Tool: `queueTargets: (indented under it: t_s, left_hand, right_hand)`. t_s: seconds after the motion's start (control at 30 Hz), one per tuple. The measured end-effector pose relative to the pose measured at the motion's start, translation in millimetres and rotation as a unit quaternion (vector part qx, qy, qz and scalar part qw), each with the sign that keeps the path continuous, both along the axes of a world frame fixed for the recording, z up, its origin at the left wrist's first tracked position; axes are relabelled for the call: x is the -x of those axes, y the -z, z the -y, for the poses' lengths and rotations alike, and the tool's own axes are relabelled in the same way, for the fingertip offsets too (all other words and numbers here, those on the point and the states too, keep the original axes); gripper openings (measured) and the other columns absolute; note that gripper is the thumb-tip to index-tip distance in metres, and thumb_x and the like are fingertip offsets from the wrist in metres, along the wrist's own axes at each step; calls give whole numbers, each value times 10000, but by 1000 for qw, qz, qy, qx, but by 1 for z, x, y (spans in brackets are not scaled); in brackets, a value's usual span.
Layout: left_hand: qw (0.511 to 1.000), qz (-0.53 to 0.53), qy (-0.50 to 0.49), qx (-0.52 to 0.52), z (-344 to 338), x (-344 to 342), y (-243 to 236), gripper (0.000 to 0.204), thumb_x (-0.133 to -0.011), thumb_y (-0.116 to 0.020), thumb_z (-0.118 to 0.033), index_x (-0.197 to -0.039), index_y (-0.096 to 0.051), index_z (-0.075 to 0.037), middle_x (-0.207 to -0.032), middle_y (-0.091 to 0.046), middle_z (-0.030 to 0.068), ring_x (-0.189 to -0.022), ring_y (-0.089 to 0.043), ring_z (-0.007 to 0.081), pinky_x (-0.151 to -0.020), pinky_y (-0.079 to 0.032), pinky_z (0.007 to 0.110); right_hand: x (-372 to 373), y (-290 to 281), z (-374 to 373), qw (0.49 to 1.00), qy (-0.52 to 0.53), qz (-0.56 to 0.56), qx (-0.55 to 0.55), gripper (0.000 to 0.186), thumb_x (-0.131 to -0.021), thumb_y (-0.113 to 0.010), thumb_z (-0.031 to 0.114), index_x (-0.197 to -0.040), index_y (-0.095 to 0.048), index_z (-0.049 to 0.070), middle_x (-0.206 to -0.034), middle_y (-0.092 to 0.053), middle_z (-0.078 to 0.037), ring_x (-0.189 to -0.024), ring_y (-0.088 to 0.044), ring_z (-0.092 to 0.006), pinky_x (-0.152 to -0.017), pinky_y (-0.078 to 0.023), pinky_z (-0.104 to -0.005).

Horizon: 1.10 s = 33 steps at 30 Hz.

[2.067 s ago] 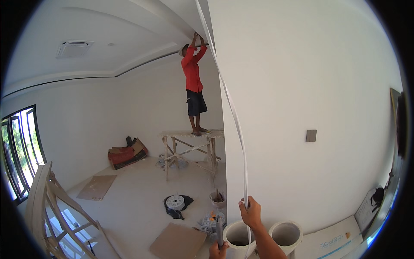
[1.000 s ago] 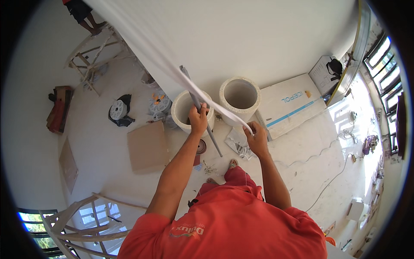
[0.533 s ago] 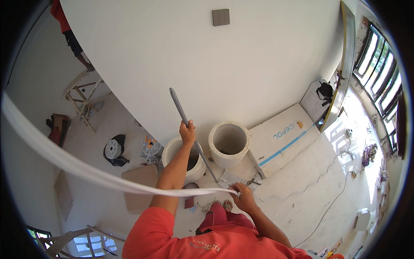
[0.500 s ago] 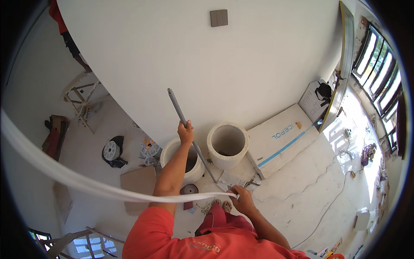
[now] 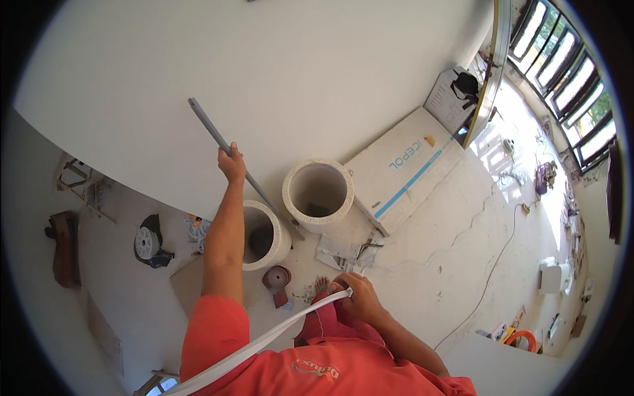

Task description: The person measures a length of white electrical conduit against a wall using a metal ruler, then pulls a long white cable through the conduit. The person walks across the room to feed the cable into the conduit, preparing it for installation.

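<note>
My left hand [image 5: 231, 162] is closed around a long grey tube [image 5: 206, 121], raised at a slant in front of the white wall [image 5: 218, 46], its lower end beside two speckled pale cylindrical pots [image 5: 290, 188]. My right hand [image 5: 353, 297] grips a thin white flexible strip [image 5: 264, 336] low in front of my body. The strip runs from these fingers down-left across my red shirt and out of view at the lower edge. Below the pots lies a coiled reddish-brown roll [image 5: 276, 278] with a loose flap.
A long pale carton [image 5: 403, 178] lies along the wall. At right are black-framed windows [image 5: 551, 66], loose cables [image 5: 502, 251] and tools [image 5: 518, 340]. At left are a wooden scaffold [image 5: 72, 178], a white spool on black plastic [image 5: 146, 245] and reddish-brown items [image 5: 66, 254].
My left hand and the tube have shifted up-left. My right hand drew in toward my body; the strip now hangs lower across my shirt. The view swung rightward, leaving the other worker out of sight.
</note>
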<state>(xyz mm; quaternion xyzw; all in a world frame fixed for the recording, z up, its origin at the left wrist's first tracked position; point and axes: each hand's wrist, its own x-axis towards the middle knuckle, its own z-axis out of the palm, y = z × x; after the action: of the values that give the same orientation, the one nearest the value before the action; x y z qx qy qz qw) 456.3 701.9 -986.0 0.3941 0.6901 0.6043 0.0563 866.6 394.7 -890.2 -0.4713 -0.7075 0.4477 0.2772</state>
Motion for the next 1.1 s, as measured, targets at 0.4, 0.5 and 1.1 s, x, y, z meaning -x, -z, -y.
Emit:
queueTargets:
  t_s: [0.4,0.5,1.1]
  left_hand:
    - [993,-37,-57,93,-39,60,32,465,-1046,-621,-427,-1074,-595,37,-945,-733,183,-848,-758,320,-754,-619,447]
    - [989,-67,-50,126,-33,56,28,520,-1040,-616,-462,-1096,-575,53,-989,-725,213,-909,-742,376,-763,-609,480]
    - [972,-54,1,227,-10,65,64,872,-873,-815,-548,-1361,-466,85,-1226,-657,247,-1102,-686,360,-949,-571,456]
  right_hand:
    - [9,27,-2,999,38,27,6,238,-1006,-684,310,-979,-655,76,-901,-676,-121,-810,-658,-343,-777,-448,-456]
    - [15,26,0,998,49,30,-6,272,-1007,-680,351,-975,-656,82,-907,-678,-116,-816,-659,-350,-785,-456,-467]
    - [12,37,-9,998,37,40,24,358,-942,-756,392,-907,-646,54,-883,-669,-142,-811,-660,-393,-690,-492,-485]
